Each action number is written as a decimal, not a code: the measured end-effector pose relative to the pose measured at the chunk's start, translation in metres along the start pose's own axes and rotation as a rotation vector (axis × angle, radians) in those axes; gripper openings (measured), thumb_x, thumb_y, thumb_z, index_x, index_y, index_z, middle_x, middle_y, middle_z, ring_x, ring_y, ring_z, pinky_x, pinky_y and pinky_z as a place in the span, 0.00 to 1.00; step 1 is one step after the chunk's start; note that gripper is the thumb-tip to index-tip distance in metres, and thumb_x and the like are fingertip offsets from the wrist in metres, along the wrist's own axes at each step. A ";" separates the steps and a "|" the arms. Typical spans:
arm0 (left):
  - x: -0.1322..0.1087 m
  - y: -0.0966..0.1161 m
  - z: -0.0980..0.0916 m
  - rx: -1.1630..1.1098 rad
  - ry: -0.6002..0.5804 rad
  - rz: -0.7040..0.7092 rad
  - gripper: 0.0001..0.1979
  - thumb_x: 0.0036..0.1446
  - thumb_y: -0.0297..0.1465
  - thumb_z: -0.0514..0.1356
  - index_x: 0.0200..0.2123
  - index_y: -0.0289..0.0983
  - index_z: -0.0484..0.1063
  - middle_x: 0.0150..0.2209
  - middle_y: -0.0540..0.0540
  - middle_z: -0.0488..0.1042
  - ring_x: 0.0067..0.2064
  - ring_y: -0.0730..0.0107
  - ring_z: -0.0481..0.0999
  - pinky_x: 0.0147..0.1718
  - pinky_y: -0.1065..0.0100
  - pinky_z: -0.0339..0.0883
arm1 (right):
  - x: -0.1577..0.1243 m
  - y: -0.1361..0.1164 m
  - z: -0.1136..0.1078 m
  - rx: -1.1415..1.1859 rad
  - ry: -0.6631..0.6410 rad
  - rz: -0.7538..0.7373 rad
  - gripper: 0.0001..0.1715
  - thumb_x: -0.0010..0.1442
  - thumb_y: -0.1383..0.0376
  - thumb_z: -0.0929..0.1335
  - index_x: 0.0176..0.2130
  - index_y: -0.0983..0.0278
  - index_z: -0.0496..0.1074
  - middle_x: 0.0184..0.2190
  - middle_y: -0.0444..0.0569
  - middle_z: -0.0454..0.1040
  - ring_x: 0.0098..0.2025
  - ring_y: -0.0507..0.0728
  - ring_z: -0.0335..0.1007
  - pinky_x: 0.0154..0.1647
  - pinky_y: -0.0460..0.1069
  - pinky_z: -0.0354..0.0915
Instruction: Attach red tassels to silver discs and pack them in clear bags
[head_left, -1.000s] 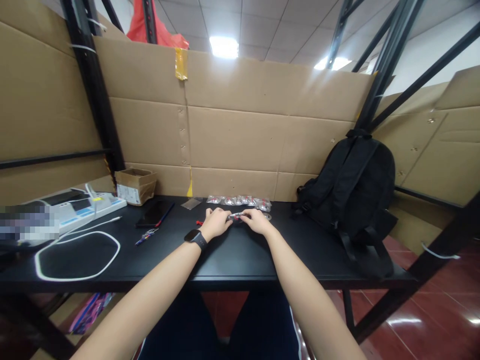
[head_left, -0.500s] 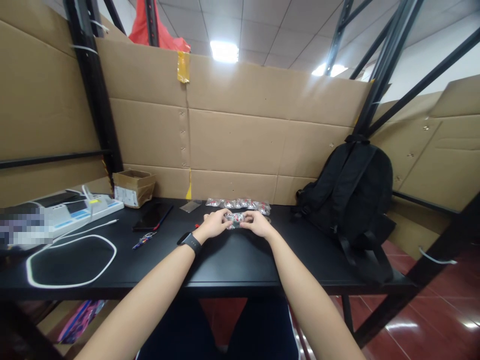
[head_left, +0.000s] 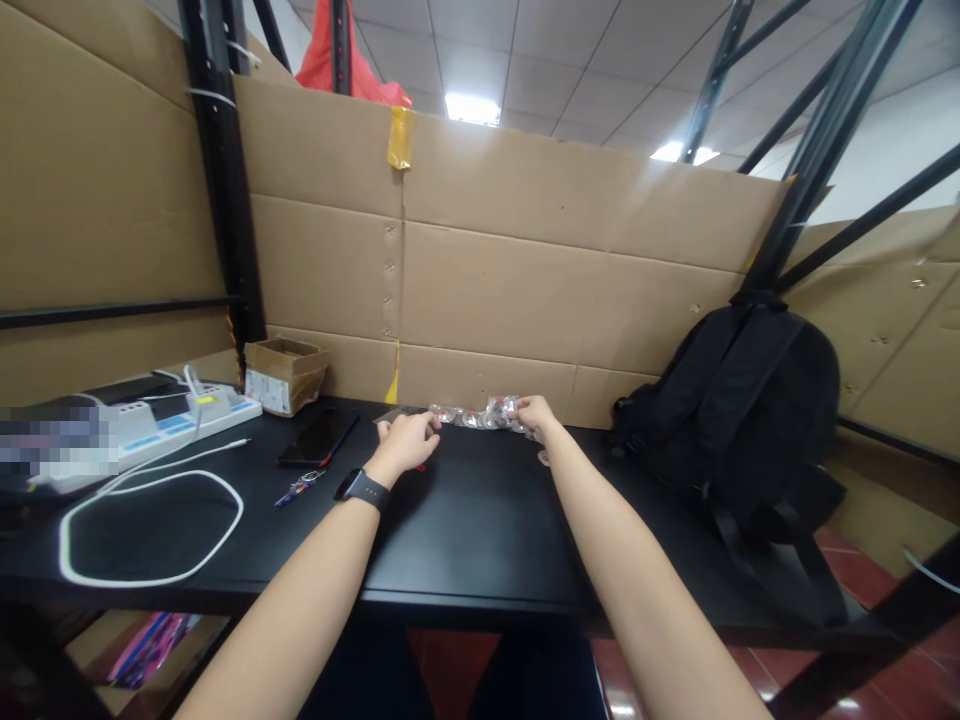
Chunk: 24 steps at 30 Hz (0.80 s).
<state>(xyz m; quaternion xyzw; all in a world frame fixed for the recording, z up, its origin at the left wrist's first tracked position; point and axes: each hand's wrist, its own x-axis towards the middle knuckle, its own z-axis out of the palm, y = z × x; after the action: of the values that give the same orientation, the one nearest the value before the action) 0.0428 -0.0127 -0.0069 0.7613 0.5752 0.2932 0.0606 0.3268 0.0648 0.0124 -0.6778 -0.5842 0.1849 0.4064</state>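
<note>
My right hand [head_left: 535,413] is at the back of the black table, its fingers pinching a small clear plastic packet [head_left: 502,407] with red and grey contents. That packet sits at the right part of a row of similar packets [head_left: 469,418] lying along the cardboard wall. What exactly is inside them is too small to make out. My left hand [head_left: 409,443], with a dark watch [head_left: 362,489] on the wrist, hovers left of the row, its fingers loosely bent and apart with nothing visible in them. Something small and red [head_left: 421,467] shows just under it.
A black backpack [head_left: 742,400] stands on the right of the table [head_left: 480,540]. To the left are a phone [head_left: 318,438], a keyring [head_left: 300,488], a small cardboard box [head_left: 286,374], a white power strip [head_left: 161,440] and a looped white cable [head_left: 150,580]. Cardboard [head_left: 510,270] walls the back.
Both hands held a packet together over the table; now they are apart. My right hand has carried the packet back to the row, and my left has let go and moved left.
</note>
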 end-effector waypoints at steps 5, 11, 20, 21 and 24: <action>0.001 -0.015 -0.014 0.036 0.034 -0.014 0.11 0.56 0.31 0.56 0.40 0.46 0.77 0.41 0.47 0.81 0.49 0.56 0.75 0.48 0.56 0.58 | 0.021 -0.009 0.033 -0.108 -0.017 0.020 0.11 0.38 0.71 0.77 0.27 0.67 0.77 0.24 0.48 0.77 0.30 0.56 0.75 0.31 0.46 0.67; 0.002 -0.019 -0.015 0.056 -0.008 0.023 0.10 0.55 0.34 0.58 0.39 0.46 0.77 0.41 0.48 0.81 0.48 0.55 0.77 0.47 0.57 0.62 | 0.010 -0.002 0.042 -0.254 0.078 0.053 0.16 0.40 0.68 0.78 0.34 0.64 0.78 0.41 0.62 0.79 0.45 0.64 0.77 0.42 0.51 0.69; 0.000 -0.031 -0.021 0.063 -0.304 0.041 0.10 0.49 0.33 0.64 0.36 0.45 0.81 0.38 0.50 0.82 0.42 0.62 0.79 0.38 0.69 0.64 | -0.005 0.007 -0.007 -0.346 0.084 -0.120 0.07 0.52 0.64 0.71 0.34 0.61 0.79 0.35 0.53 0.81 0.40 0.57 0.77 0.40 0.47 0.66; 0.000 -0.032 -0.022 0.053 -0.321 0.050 0.10 0.47 0.33 0.65 0.36 0.45 0.81 0.38 0.50 0.82 0.41 0.63 0.79 0.38 0.69 0.64 | -0.009 0.011 -0.017 -0.342 0.063 -0.161 0.07 0.53 0.65 0.70 0.34 0.62 0.79 0.34 0.52 0.81 0.39 0.57 0.77 0.40 0.46 0.66; 0.001 -0.034 -0.020 0.036 -0.378 0.068 0.10 0.44 0.35 0.67 0.34 0.43 0.81 0.36 0.49 0.82 0.39 0.64 0.79 0.36 0.70 0.65 | -0.027 0.029 -0.046 -0.336 -0.051 -0.229 0.08 0.52 0.67 0.71 0.34 0.63 0.80 0.34 0.50 0.81 0.39 0.56 0.77 0.40 0.45 0.66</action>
<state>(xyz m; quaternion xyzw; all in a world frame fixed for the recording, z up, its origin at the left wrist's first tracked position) 0.0038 -0.0057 -0.0045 0.8227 0.5327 0.1366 0.1441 0.3721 0.0248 0.0118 -0.6602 -0.6902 0.0547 0.2912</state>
